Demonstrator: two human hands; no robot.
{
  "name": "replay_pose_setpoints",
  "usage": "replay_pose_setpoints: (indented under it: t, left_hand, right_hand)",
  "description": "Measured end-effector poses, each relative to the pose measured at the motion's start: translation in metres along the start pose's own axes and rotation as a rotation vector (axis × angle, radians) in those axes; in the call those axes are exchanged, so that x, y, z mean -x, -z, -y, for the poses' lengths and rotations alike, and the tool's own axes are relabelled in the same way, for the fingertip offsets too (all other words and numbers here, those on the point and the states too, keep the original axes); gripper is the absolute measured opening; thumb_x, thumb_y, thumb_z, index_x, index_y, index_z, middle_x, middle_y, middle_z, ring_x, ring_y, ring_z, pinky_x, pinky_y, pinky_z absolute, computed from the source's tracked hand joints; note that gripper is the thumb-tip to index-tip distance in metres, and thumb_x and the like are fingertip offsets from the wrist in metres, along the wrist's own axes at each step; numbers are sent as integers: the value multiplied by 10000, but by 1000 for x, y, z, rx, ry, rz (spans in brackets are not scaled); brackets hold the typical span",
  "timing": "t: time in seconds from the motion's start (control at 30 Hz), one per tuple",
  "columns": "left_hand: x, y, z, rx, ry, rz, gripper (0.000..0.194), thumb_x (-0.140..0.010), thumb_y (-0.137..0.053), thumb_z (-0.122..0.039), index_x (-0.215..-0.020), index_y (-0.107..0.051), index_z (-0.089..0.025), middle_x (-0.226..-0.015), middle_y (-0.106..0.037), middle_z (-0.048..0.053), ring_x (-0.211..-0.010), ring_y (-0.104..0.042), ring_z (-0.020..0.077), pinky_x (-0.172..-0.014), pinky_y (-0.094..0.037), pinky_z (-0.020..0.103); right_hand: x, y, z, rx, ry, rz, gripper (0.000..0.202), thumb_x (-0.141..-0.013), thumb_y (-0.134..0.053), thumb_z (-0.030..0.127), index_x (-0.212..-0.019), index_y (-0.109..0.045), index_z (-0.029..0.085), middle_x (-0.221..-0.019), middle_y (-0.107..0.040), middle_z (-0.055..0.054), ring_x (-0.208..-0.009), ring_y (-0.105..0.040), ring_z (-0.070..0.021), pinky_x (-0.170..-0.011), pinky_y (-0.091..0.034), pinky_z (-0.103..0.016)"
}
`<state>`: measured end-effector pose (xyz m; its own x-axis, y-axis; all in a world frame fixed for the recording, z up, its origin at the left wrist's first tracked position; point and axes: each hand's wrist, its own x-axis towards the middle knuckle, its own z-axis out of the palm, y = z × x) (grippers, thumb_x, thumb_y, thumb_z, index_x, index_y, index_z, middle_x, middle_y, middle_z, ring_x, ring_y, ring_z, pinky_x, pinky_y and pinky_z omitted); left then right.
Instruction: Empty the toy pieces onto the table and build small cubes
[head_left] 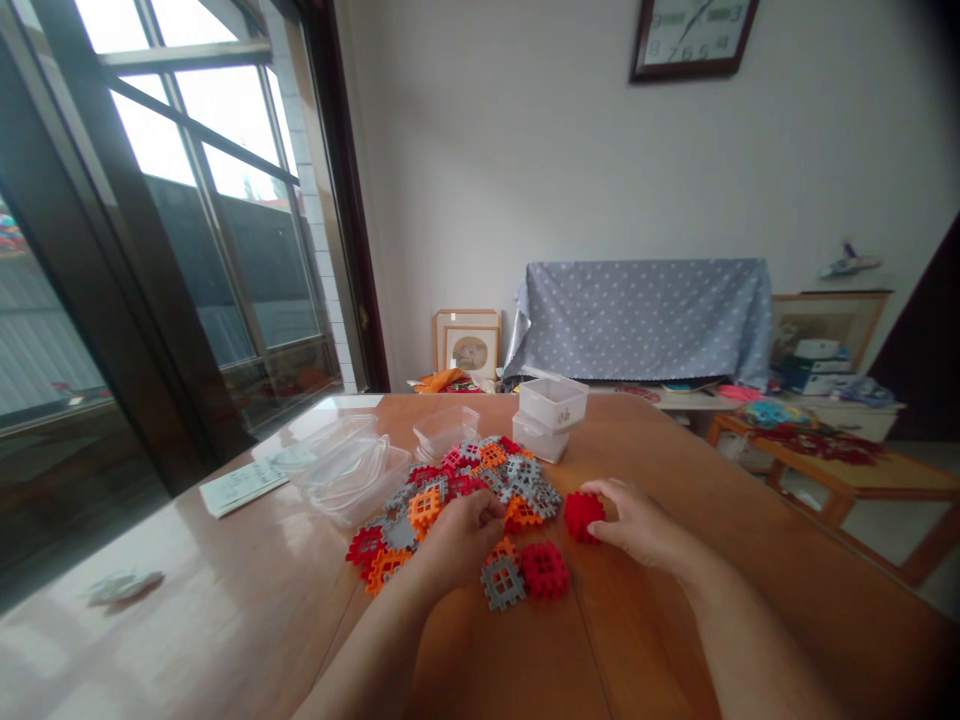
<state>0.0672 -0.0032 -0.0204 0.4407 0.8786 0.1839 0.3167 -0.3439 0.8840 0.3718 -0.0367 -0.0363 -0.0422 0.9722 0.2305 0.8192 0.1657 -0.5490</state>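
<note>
Red, orange and grey notched plastic pieces lie heaped in a pile (457,480) on the wooden table. My left hand (469,525) is over the pile's near side, its fingers drawn together; whatever they may hold is hidden. To the right of the pile, my right hand (630,515) has its thumb and fingers around a red block (583,517) of such pieces, close to the tabletop. Between my forearms, a grey piece (502,583) lies beside a red piece (545,570), with an orange one partly showing behind the grey one.
Clear plastic containers and lids (349,470) stand behind and left of the pile. Two stacked white boxes (551,400) are at the back. A written paper (244,485) and a small packet (124,587) lie on the table (225,620) at left. A wooden stool (847,475) stands at right.
</note>
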Motion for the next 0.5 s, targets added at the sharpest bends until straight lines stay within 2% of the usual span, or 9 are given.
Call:
replay_pose_setpoints:
  t: [0.2,0.33,0.43,0.5]
  left_hand:
    - [2,2,-1,-13,17,-2,112,-743,-604,-230,-799,-700,-215,-628,-609,-12,-522,-464,127,-491,-279,221]
    - [4,5,-1,-170,-42,6,123,-733,-578,-184,-770,-687,-227,-664,-630,1,-571,-509,147,-536,-314,236]
    - [8,8,-4,-316,-103,31,122,-720,-598,-175,-789,-681,-231,-753,-661,20,-650,-550,167,-581,-341,248]
    - [12,8,-8,-416,-148,92,131,-730,-638,-217,-850,-689,-233,-852,-680,41,-749,-585,195,-637,-380,263]
  right_hand:
    - [0,0,-4,-30,7,22,473,-734,-686,268,-1202,-668,200,-1212,-675,-96,-1147,-600,-275,-1022,-433,-420]
    - [0,1,-4,-32,17,-19,531,-750,-685,321,-1262,-636,187,-1275,-641,-114,-1171,-594,-279,-1021,-446,-413]
    - [1,1,3,-45,0,-87,527,-807,-642,394,-1295,-616,198,-1304,-622,-123,-1136,-614,-280,-932,-500,-398]
    - [0,1,9,-68,0,-129,497,-850,-598,433,-1294,-613,209,-1292,-629,-122,-1111,-626,-277,-876,-522,-384]
